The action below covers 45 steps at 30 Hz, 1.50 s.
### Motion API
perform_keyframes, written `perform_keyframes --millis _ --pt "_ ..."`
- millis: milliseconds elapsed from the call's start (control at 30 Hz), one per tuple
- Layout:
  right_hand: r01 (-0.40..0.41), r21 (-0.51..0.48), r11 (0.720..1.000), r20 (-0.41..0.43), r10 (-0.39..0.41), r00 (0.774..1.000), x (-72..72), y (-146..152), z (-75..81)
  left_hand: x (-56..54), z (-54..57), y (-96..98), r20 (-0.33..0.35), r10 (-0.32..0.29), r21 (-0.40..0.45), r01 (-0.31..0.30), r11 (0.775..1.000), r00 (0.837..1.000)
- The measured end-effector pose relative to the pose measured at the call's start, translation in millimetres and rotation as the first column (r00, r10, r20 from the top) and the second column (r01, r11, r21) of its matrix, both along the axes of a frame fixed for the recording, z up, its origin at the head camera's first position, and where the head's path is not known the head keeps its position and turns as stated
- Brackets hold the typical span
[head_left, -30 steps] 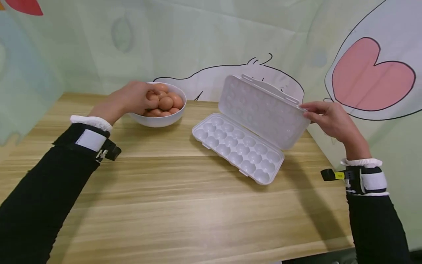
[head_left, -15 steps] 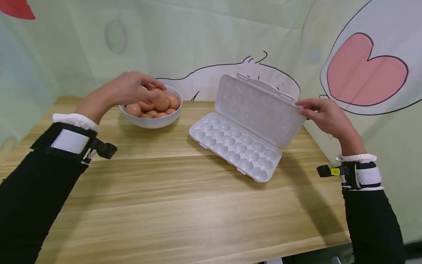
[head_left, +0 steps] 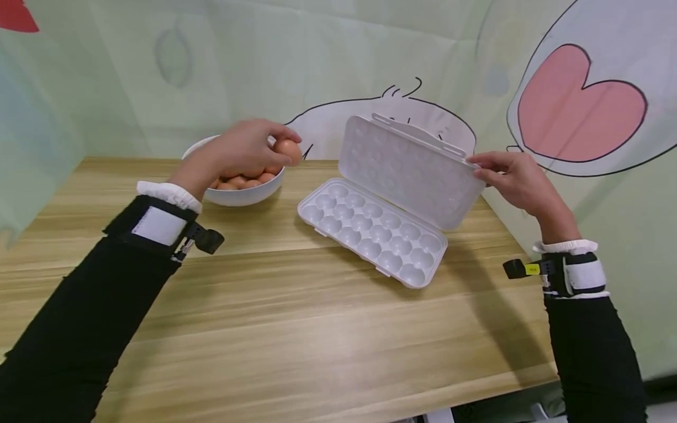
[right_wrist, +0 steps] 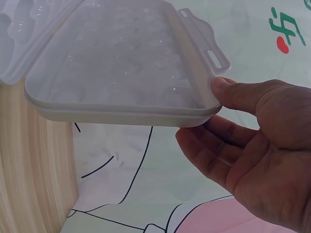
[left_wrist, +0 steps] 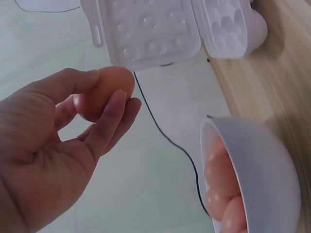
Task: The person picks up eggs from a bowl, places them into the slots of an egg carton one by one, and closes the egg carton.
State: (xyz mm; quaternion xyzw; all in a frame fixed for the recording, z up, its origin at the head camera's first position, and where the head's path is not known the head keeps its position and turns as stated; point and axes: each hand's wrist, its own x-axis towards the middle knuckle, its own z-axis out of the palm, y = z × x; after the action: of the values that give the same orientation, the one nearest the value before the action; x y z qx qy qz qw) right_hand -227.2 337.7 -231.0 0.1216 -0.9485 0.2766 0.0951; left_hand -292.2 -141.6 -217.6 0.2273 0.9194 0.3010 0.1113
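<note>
Head view: left hand [head_left: 247,144] pinches an egg [head_left: 289,151] near the bowl [head_left: 244,198], right hand [head_left: 520,178] grips the lid [head_left: 404,170].

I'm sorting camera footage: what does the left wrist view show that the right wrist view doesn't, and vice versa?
Only the left wrist view shows the left hand pinching an egg, and the bowl of eggs. Only the right wrist view shows the right hand holding the lid. Both show parts of the lid, tray, wooden table and backdrop.

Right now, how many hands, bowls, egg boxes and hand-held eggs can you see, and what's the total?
Left hand plus right hand: 2
White bowl: 1
Egg box, standing open: 1
Held egg: 1
Total: 5
</note>
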Motion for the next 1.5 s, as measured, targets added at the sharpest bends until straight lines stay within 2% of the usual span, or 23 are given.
perform_keyframes --millis 167,200,267,400,467,600,700,767,833,1033,1133,1333,1500 --pt "-0.007 -0.011 1.000 -0.008 0.007 1.000 -1.2 -2.6 -2.5 -13.8 -10.0 24.2 -0.124 -0.039 -0.035 0.035 0.999 0.991" --pt "-0.007 -0.015 1.000 -0.008 0.006 1.000 -1.4 -3.3 -3.3 -17.9 -12.2 29.3 -0.156 -0.036 -0.042 0.030 0.999 0.987" --pt "-0.008 -0.027 1.000 -0.002 0.008 1.000 -1.5 -4.1 -5.1 -26.2 -18.6 38.9 -0.169 -0.011 -0.043 0.004 0.999 0.986" --pt "-0.008 -0.037 0.999 0.009 0.008 1.000 -0.4 -4.2 -6.8 -40.2 -37.4 57.3 -0.216 0.010 -0.048 -0.021 0.999 0.976" --pt "-0.007 -0.036 0.999 0.010 0.007 1.000 -0.3 -3.5 -7.0 -43.8 -47.0 67.8 -0.231 0.011 -0.046 -0.022 0.999 0.973" --pt "-0.003 -0.036 0.999 0.005 0.003 1.000 1.7 -2.5 -7.3 -50.4 -66.3 90.0 -0.303 -0.011 -0.026 0.003 1.000 0.953" --pt "-0.002 -0.041 0.999 0.002 0.002 1.000 4.9 -2.3 -7.7 -53.1 -78.1 103.5 -0.295 -0.008 -0.018 0.003 1.000 0.955" --pt "-0.007 -0.039 0.999 -0.006 0.007 1.000 6.2 -2.5 -7.4 -53.1 -83.7 109.5 -0.253 0.005 -0.016 -0.009 1.000 0.968" --pt "-0.014 -0.036 0.999 -0.017 0.013 1.000 6.2 -3.1 -7.1 -53.0 -88.1 113.1 -0.213 0.025 -0.022 -0.030 0.999 0.977" --pt "0.000 -0.015 1.000 -0.037 -0.001 0.999 6.4 -5.4 -6.4 -55.2 -98.2 117.7 -0.152 0.053 -0.043 -0.060 0.997 0.987" --pt "0.006 -0.025 1.000 -0.032 -0.007 0.999 7.5 -6.6 -5.7 -54.9 -99.8 118.9 -0.147 0.049 -0.039 -0.055 0.998 0.988" --pt "0.003 -0.032 0.999 -0.038 -0.004 0.999 7.2 -10.5 -4.8 -54.0 -101.5 116.6 -0.194 0.048 -0.033 -0.056 0.998 0.980" --pt "-0.005 -0.032 0.999 -0.040 0.004 0.999 7.1 -13.3 -4.2 -55.0 -103.5 113.5 -0.179 0.059 -0.030 -0.066 0.997 0.982"
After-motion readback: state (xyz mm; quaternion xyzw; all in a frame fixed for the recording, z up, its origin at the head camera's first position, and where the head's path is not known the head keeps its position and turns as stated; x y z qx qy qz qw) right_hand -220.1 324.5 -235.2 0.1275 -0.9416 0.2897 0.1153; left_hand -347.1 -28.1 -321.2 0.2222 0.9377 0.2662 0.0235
